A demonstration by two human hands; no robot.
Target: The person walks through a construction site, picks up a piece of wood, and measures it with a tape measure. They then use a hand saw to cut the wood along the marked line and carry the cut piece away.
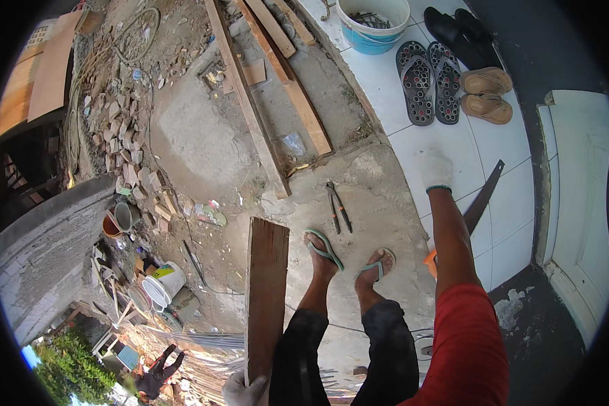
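Observation:
My left hand (242, 390), in a pale work glove, grips the lower end of a reddish-brown wooden board (267, 298) that stands up beside my left leg. My right arm stretches forward over the white tiled step. At its end my right hand (436, 169), in a white glove with a green cuff, blends into the tiles and its fingers are smeared. A handsaw (482, 199) lies on the tiles beside that forearm; its orange handle is partly behind the arm. Long-handled pincers (337, 206) rest on the concrete ahead of my feet.
Long timber planks (247, 101) lie across the ground ahead. On the tiles are a bucket (373, 27), massage sandals (418, 81) and other footwear. Rubble (123, 135) and a white pail (164, 284) are at left. Another person (157, 379) is at lower left.

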